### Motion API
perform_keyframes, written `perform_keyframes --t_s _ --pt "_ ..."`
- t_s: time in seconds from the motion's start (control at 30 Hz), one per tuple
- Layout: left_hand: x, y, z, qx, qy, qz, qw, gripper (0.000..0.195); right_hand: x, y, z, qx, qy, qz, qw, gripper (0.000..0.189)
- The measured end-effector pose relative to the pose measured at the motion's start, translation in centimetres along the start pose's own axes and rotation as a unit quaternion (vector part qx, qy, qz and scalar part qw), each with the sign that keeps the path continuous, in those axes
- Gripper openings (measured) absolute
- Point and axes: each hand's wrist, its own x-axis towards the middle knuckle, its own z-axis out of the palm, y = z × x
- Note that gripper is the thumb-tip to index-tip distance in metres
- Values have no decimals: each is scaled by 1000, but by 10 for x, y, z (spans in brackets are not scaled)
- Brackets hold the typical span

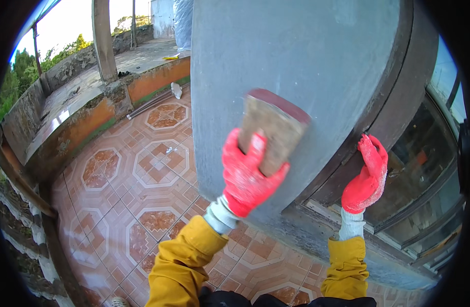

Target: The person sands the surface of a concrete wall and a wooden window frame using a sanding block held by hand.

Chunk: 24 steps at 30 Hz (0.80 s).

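Note:
My left hand (250,180), in a red coated glove dusted with white, grips a worn wooden sanding block (275,130). Reddish sandpaper (279,103) shows along the block's upper edge. The block is at the grey plastered wall (296,50), blurred as if in motion; its sanding face is hidden. To the right, my right hand (367,174), gloved the same way, has its bent fingertips at the dark wooden window frame (392,115). Whether those fingers grip the frame or only rest on it is unclear.
Patterned tiles (162,161) cover the floor. A low orange-painted parapet (158,80) runs along the left, with a concrete post (103,42) on it. Thin rods (150,103) lie at its foot. Glass panes (419,153) are close beside my right hand. A wooden rail (23,180) stands lower left.

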Motion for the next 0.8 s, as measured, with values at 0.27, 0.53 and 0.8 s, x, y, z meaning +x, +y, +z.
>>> perform_keyframes --t_s 0.27,0.53,0.8 --pt "107 -101 -28 -220 80 -433 870 94 0 1 4 42 27 -11 999 36" --pt "-94 -86 13 -37 7 -80 996 100 3 -2 4 27 32 -8 999 32" --pt "-56 -77 11 -62 43 -281 957 97 0 5 6 -22 18 -33 999 61"
